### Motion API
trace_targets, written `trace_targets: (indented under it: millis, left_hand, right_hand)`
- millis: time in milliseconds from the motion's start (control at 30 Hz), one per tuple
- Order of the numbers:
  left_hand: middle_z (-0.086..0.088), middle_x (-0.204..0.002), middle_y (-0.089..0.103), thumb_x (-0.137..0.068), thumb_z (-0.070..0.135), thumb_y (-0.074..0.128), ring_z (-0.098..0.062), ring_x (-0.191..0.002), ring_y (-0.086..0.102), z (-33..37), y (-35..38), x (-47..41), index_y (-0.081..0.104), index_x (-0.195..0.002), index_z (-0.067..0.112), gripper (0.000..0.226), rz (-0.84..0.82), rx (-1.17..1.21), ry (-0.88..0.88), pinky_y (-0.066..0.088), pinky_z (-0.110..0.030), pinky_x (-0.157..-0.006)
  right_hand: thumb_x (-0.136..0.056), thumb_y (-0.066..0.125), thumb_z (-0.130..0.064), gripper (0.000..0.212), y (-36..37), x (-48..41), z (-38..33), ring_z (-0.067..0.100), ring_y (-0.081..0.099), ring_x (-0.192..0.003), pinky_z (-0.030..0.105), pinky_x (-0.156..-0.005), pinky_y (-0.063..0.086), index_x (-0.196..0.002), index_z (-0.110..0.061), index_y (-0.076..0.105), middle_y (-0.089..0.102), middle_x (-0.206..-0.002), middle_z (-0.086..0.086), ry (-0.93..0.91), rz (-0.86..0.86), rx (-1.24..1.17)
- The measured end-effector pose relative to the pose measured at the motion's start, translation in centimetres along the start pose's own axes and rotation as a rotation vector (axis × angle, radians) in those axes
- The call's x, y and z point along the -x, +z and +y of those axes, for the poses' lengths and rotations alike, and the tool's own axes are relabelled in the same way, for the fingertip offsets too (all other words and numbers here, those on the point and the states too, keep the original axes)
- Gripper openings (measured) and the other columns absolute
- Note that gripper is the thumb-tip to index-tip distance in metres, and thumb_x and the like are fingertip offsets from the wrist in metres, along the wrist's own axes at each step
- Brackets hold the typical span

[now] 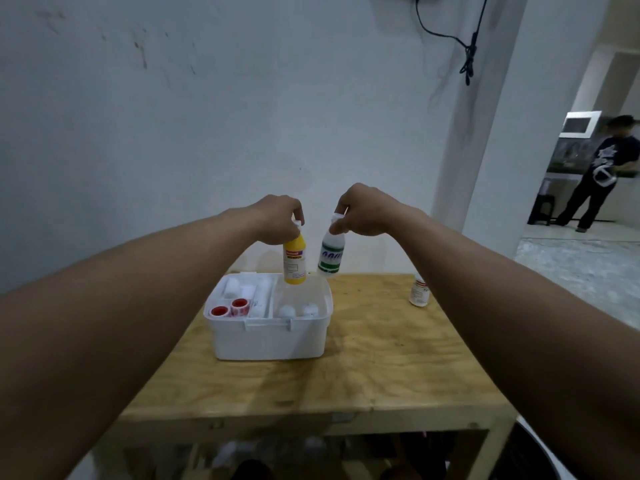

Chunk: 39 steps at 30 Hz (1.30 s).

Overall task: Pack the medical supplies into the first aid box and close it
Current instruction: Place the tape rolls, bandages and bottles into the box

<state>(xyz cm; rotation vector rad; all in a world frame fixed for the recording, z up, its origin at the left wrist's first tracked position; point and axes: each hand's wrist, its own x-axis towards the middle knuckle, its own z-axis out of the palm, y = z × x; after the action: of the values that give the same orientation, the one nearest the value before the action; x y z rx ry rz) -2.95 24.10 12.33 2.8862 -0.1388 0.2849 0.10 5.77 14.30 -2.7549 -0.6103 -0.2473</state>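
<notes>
Our left hand point(277, 220) pinches the cap of a yellow plastic bottle point(294, 261), hanging over the far rim of the open white plastic first aid box point(270, 337) mid-table. Our right hand point(363, 213) pinches a white bottle with green label point(331, 256) beside it. A small white bottle point(418, 292) stands near the plywood table's point(381, 368) far right edge.

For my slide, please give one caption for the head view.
Left hand lowers yellow bottle, right hand holds white bottle above open first aid box.
</notes>
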Motion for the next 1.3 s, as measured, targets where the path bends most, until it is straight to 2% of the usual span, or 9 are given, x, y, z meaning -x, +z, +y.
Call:
trace_targets:
  millis: [400, 500, 700, 1067, 1167, 1300]
  left_hand:
    - [-0.008, -0.133, 0.056, -0.094, 0.017, 0.062, -0.024, -0.106, 0.054, -1.6, 2.9, -0.4, 0.059, -0.125, 0.021, 0.031, -0.052, -0.019, -0.022, 0.051, -0.033, -0.085]
    - [-0.007, -0.133, 0.055, -0.094, 0.018, 0.062, -0.026, -0.113, 0.055, -1.8, 3.4, -0.5, 0.060, -0.125, 0.022, 0.031, -0.073, -0.029, -0.019, 0.051, -0.033, -0.087]
    - [-0.006, -0.132, 0.055, -0.094, 0.018, 0.061, -0.024, -0.115, 0.054, -1.8, 4.5, -0.7, 0.060, -0.125, 0.022, 0.031, -0.119, -0.079, -0.014, 0.048, -0.032, -0.087]
    - [-0.005, -0.128, 0.059, -0.093, 0.018, 0.064, -0.024, -0.110, 0.057, -1.8, 6.0, -0.2, 0.060, -0.128, 0.021, 0.036, -0.210, -0.154, -0.023, 0.049, -0.032, -0.087]
    - [-0.005, -0.127, 0.060, -0.093, 0.018, 0.065, -0.022, -0.103, 0.056, -2.0, 6.3, -0.1, 0.060, -0.128, 0.021, 0.036, -0.225, -0.177, -0.031, 0.050, -0.032, -0.089]
    - [-0.006, -0.129, 0.059, -0.093, 0.022, 0.066, -0.024, -0.110, 0.057, -2.2, 6.6, -0.1, 0.059, -0.129, 0.020, 0.037, -0.229, -0.180, -0.039, 0.051, -0.034, -0.093]
  right_hand:
    - [-0.083, 0.079, -0.029, 0.046, 3.8, -1.4, -1.4, 0.022, 0.059, -0.094, 0.031, -0.076, 0.046, -0.122, -0.007, 0.069, 0.070, -0.118, 0.008, -0.025, -0.079, 0.023]
    - [-0.083, 0.079, -0.029, 0.046, 4.6, -1.7, -1.3, 0.021, 0.059, -0.093, 0.032, -0.075, 0.046, -0.122, -0.008, 0.069, 0.070, -0.116, 0.007, -0.022, -0.099, 0.043]
    - [-0.082, 0.080, -0.030, 0.045, 5.8, -1.9, -1.0, 0.021, 0.057, -0.090, 0.031, -0.072, 0.042, -0.120, -0.008, 0.070, 0.070, -0.114, 0.007, -0.012, -0.135, 0.049]
    - [-0.083, 0.080, -0.030, 0.047, 8.8, -1.5, -0.9, 0.025, 0.064, -0.103, 0.031, -0.076, 0.047, -0.123, -0.009, 0.068, 0.069, -0.120, 0.007, -0.016, -0.187, 0.058]
    - [-0.082, 0.080, -0.029, 0.047, 9.6, -1.4, -0.9, 0.022, 0.060, -0.096, 0.030, -0.074, 0.045, -0.123, -0.010, 0.067, 0.068, -0.120, 0.007, -0.021, -0.185, 0.065]
    - [-0.083, 0.080, -0.029, 0.044, 10.5, -1.4, -0.6, 0.022, 0.059, -0.091, 0.030, -0.072, 0.046, -0.120, -0.009, 0.067, 0.068, -0.118, 0.008, -0.032, -0.182, 0.089]
